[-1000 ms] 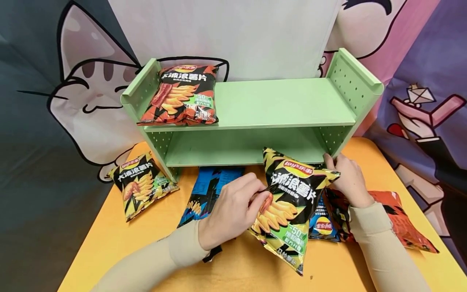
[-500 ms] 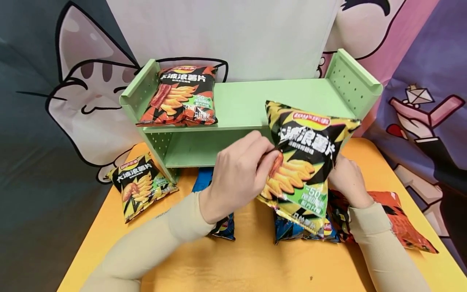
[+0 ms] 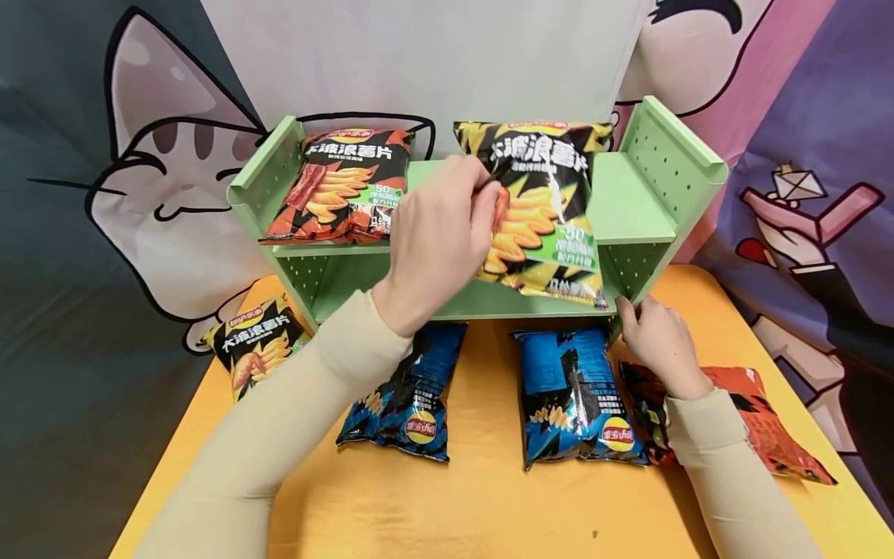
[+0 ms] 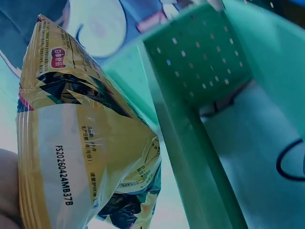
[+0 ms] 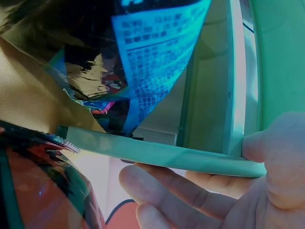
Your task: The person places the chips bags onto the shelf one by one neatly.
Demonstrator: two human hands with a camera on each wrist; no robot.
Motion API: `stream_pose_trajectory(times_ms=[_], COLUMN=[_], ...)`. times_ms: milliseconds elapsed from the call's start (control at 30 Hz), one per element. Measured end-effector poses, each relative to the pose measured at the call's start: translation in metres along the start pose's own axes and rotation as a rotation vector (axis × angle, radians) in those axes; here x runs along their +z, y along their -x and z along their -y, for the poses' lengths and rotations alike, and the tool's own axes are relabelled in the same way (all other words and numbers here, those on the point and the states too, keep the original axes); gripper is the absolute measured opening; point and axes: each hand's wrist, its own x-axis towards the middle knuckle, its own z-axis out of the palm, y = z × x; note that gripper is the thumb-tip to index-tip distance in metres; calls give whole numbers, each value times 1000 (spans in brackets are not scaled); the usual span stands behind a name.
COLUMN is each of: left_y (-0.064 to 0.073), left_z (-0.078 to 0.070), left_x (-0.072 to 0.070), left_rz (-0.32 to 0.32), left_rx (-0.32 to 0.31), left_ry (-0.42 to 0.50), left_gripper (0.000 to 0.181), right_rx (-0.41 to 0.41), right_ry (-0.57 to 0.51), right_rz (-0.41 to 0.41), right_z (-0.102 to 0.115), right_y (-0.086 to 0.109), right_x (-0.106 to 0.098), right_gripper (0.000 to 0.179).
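Observation:
My left hand [image 3: 440, 241] pinches the left edge of a yellow-and-black bag of potato chips [image 3: 541, 202]. The bag hangs before the upper tier of a green two-tier shelf [image 3: 635, 206], its printed front toward me. In the left wrist view, the chip bag's yellow back [image 4: 109, 148] appears beside the shelf, with only a bit of hand at the left edge. My right hand [image 3: 660, 345] grips the shelf's right side panel low down. The right wrist view has thumb and fingers on opposite sides of that green panel [image 5: 167, 157].
A red chip bag [image 3: 342, 186] leans at the upper tier's left. On the orange table [image 3: 489, 497] lie two blue chip bags [image 3: 576, 396], a red one [image 3: 768, 423] right of the shelf, and another yellow one [image 3: 254, 338] on the left, partly behind my left sleeve.
My left hand has lifted the yellow chip bag from low over the table to the upper tier, uncovering the blue bags below. My right hand stays at the shelf's right panel.

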Motion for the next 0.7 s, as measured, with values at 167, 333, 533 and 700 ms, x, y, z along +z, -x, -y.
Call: stream_pose_trajectory(times_ms=[167,333,533,700], left_y=[-21,-37,-43,-46], left_z=[14,24,34,37], left_x=[6,12,17,18], left_rz=[31,82,111,188], left_rx=[-114,-225,-285,-316], left_ry=[-82,-170,-284,-411], left_gripper=[26,26,28,31], right_rx=[4,13,15,9], right_ry=[7,-3,-6,2], right_rz=[-7,7,10,0], right_z=[1,2,3,2], right_y=[0,0,0,0], right_x=[0,-1,-2,0], right_gripper=[54,56,57,56])
